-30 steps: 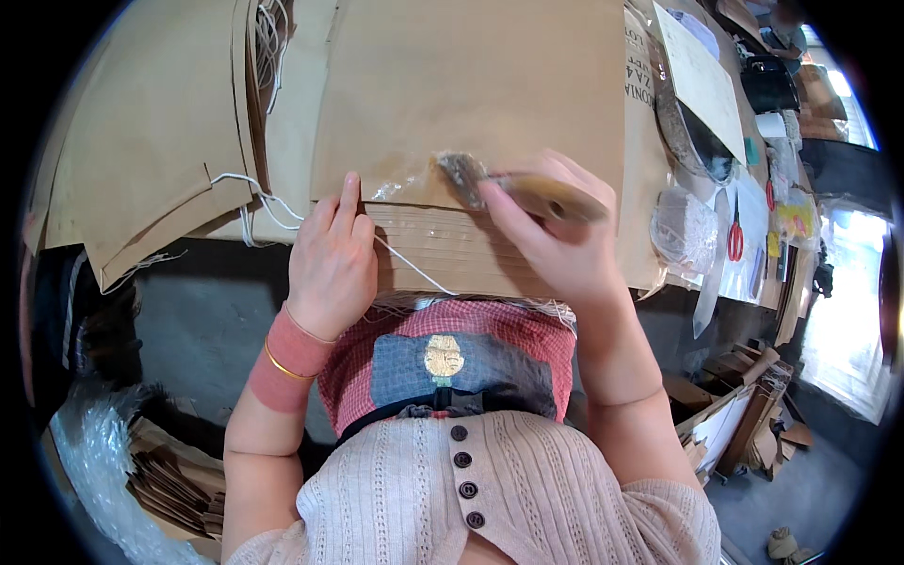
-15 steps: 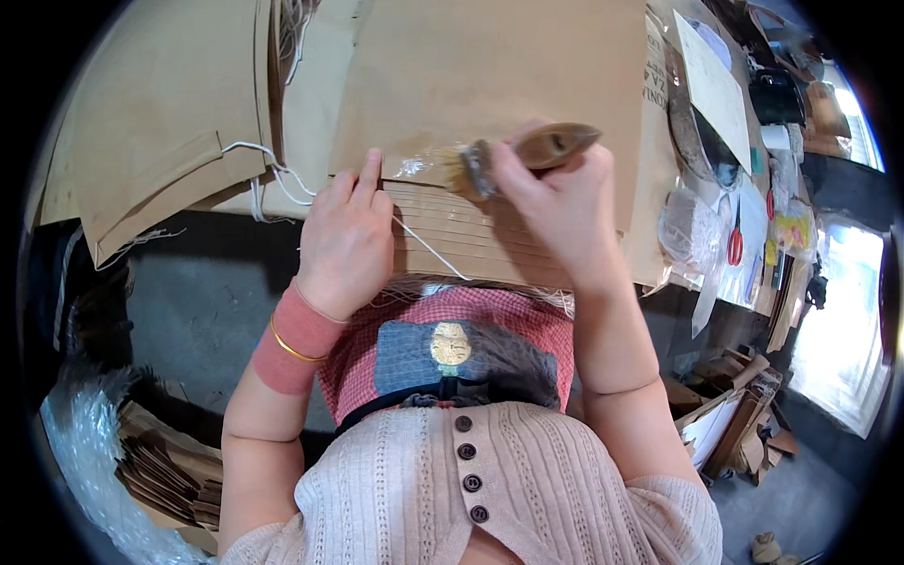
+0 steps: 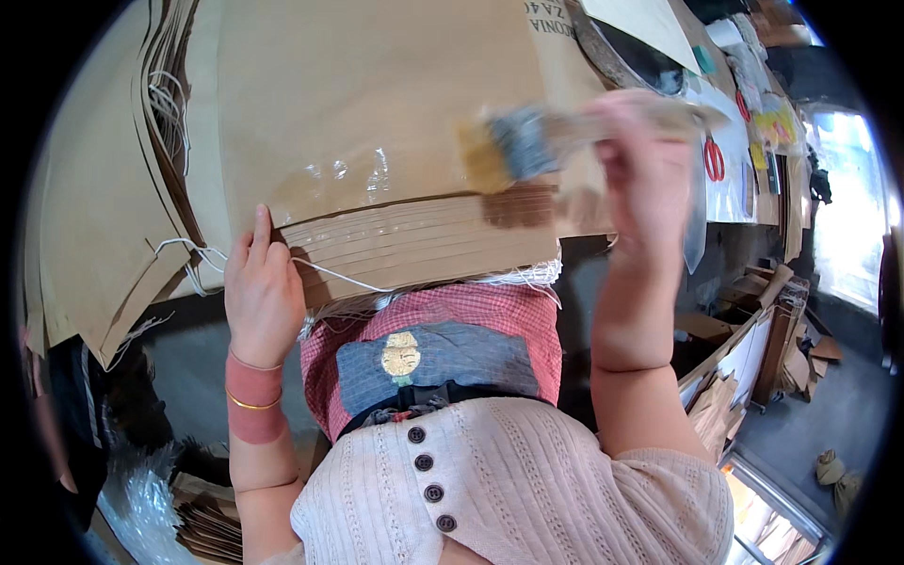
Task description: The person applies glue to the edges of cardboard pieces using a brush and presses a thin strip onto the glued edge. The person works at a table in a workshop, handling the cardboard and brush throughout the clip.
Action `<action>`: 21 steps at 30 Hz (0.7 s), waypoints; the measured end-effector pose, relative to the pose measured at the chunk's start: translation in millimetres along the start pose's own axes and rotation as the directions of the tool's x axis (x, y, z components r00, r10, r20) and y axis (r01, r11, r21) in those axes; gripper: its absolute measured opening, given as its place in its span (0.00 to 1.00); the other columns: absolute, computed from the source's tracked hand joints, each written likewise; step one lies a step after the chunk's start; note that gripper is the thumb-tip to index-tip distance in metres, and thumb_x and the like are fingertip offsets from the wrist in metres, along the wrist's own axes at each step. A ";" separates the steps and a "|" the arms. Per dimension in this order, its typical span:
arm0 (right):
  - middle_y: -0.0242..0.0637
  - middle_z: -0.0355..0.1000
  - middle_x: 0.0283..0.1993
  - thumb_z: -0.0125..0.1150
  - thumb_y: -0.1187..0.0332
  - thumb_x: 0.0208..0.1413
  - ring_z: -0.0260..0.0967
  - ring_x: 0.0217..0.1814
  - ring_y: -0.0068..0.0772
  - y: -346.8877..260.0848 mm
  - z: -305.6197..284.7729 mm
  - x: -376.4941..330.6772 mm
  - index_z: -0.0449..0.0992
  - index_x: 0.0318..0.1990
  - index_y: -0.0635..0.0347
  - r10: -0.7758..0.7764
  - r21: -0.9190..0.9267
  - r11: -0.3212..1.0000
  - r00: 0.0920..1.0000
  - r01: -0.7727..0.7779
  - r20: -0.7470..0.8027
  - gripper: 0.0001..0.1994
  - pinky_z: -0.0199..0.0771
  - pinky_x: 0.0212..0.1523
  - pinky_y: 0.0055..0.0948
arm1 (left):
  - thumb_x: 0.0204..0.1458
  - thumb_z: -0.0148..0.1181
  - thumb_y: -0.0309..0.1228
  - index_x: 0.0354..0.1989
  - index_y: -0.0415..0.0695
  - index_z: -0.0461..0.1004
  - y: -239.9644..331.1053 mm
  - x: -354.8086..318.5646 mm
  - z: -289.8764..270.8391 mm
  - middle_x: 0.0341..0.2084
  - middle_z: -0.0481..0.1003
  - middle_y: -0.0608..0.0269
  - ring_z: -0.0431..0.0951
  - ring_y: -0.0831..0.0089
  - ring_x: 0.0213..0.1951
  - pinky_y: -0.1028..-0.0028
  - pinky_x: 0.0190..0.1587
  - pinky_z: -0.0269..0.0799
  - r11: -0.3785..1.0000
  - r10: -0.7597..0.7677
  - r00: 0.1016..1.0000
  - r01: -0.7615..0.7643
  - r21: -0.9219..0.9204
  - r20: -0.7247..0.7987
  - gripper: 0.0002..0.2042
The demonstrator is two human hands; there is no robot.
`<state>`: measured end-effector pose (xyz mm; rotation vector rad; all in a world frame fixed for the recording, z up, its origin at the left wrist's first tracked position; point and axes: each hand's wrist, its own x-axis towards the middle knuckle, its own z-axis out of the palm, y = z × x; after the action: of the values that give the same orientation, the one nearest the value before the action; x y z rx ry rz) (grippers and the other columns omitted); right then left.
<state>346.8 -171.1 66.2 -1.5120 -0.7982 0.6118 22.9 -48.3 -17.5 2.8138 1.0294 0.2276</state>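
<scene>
Fanned brown paper sheets lie on the table, their near edges stepped into several narrow strips. Glossy wet streaks shine on the top sheet near those edges. My left hand rests flat on the left corner of the stack, fingers stretched out and the index finger pointing away from me. A white cord passes under this hand and across the strips. My right hand, blurred by motion, grips a wide paintbrush by its handle. Its yellowish bristles hover over the right part of the stack.
Another brown paper pile with white cords stands at the left. Toward the far right are a dark round basin, a white sheet and red-handled scissors. Cardboard pieces and bubble wrap lie lower down.
The brush has lifted off the sheet and swung right with my right hand. More wet streaks show along the edge. My left hand stays on the stack's corner while the view has shifted.
</scene>
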 end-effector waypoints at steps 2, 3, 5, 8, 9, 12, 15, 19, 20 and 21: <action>0.34 0.74 0.34 0.59 0.66 0.55 0.67 0.29 0.19 -5.2 -39.5 -4.4 0.77 0.34 0.65 -0.080 0.315 0.941 0.985 0.125 -0.151 0.10 0.66 0.31 0.18 | 0.49 0.51 0.21 0.28 0.37 0.65 2.0 -3.5 -4.6 0.59 0.61 0.44 0.65 0.45 0.50 0.59 0.54 0.61 1.000 0.013 1.000 -0.013 -0.002 0.008 0.03; 0.33 0.74 0.37 0.58 0.67 0.56 0.66 0.31 0.20 -5.3 -56.3 -6.6 0.77 0.37 0.64 -0.170 0.233 0.944 0.949 0.234 -0.264 0.09 0.66 0.33 0.17 | 0.50 0.51 0.21 0.28 0.37 0.65 4.2 -7.6 -5.4 0.59 0.61 0.44 0.64 0.46 0.50 0.58 0.54 0.60 0.999 0.024 0.999 -0.026 -0.046 -0.035 0.02; 0.36 0.73 0.31 0.60 0.74 0.54 0.69 0.30 0.26 24.2 -100.1 1.2 0.76 0.42 0.69 -0.505 -0.583 0.775 0.793 0.242 -0.341 0.10 0.70 0.35 0.23 | 0.51 0.50 0.21 0.30 0.37 0.66 10.5 -16.5 -9.0 0.60 0.61 0.46 0.64 0.46 0.52 0.57 0.55 0.58 0.989 0.047 0.992 -0.063 -0.137 -0.119 0.01; 0.41 0.73 0.40 0.59 0.79 0.48 0.71 0.39 0.37 76.8 -167.3 -11.2 0.77 0.44 0.57 -0.350 -0.927 0.371 0.933 0.057 -0.083 0.15 0.70 0.41 0.33 | 0.49 0.51 0.18 0.30 0.36 0.69 19.1 -46.7 -21.6 0.36 0.74 0.51 0.74 0.65 0.35 0.73 0.38 0.68 0.411 -0.135 0.953 0.304 -0.859 0.273 0.02; 0.41 0.72 0.41 0.57 0.80 0.47 0.71 0.40 0.40 77.3 -152.1 -20.2 0.77 0.44 0.56 -0.344 -0.986 0.146 0.939 0.074 0.020 0.15 0.70 0.42 0.35 | 0.49 0.52 0.19 0.29 0.36 0.70 23.2 -56.9 -33.5 0.29 0.73 0.55 0.73 0.69 0.30 0.76 0.33 0.67 0.354 -0.067 0.941 0.332 -0.874 0.331 0.01; 0.43 0.72 0.46 0.52 0.82 0.45 0.70 0.48 0.46 46.2 -71.5 -50.7 0.76 0.43 0.61 -0.434 -0.884 0.292 0.874 0.366 0.218 0.16 0.71 0.48 0.37 | 0.46 0.58 0.22 0.23 0.37 0.73 45.5 -47.5 -76.3 0.17 0.72 0.60 0.71 0.71 0.18 0.75 0.22 0.65 0.435 0.273 0.943 0.057 -0.898 0.193 0.03; 0.47 0.71 0.51 0.54 0.77 0.51 0.69 0.52 0.48 50.5 26.5 -108.8 0.73 0.49 0.66 -0.274 -0.087 0.934 0.853 0.345 0.444 0.15 0.69 0.52 0.36 | 0.43 0.61 0.24 0.22 0.37 0.74 65.1 -33.0 -97.4 0.16 0.72 0.60 0.71 0.70 0.16 0.74 0.19 0.63 0.346 0.323 0.946 -0.107 -0.932 0.011 0.04; 0.42 0.73 0.35 0.59 0.76 0.49 0.70 0.39 0.40 57.4 39.0 -116.1 0.76 0.43 0.64 -0.222 0.028 0.961 0.707 0.275 0.671 0.12 0.70 0.40 0.32 | 0.43 0.60 0.20 0.23 0.36 0.73 46.1 -31.8 -135.4 0.15 0.69 0.60 0.69 0.70 0.16 0.76 0.20 0.61 0.718 0.121 0.984 -0.176 -0.673 -0.128 0.02; 0.41 0.73 0.33 0.60 0.76 0.48 0.70 0.36 0.38 52.7 19.7 -110.7 0.77 0.42 0.64 -0.192 -0.006 0.968 0.750 0.252 0.633 0.11 0.70 0.38 0.31 | 0.44 0.58 0.18 0.24 0.36 0.72 37.9 -31.1 -137.9 0.16 0.68 0.61 0.68 0.71 0.17 0.77 0.21 0.60 0.837 0.060 0.989 -0.123 -0.533 -0.135 0.01; 0.38 0.73 0.29 0.61 0.76 0.47 0.70 0.33 0.32 33.8 1.4 -99.3 0.79 0.37 0.64 -0.075 -0.206 0.954 0.843 0.216 0.533 0.08 0.69 0.35 0.26 | 0.44 0.57 0.16 0.25 0.35 0.72 29.4 -29.8 -139.1 0.16 0.67 0.61 0.67 0.71 0.18 0.78 0.22 0.59 0.926 0.001 0.989 -0.057 -0.374 -0.149 0.02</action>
<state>288.5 -247.9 24.8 -1.5146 -1.4504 0.8436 -7.3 -79.3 121.1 2.4901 0.8596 0.5779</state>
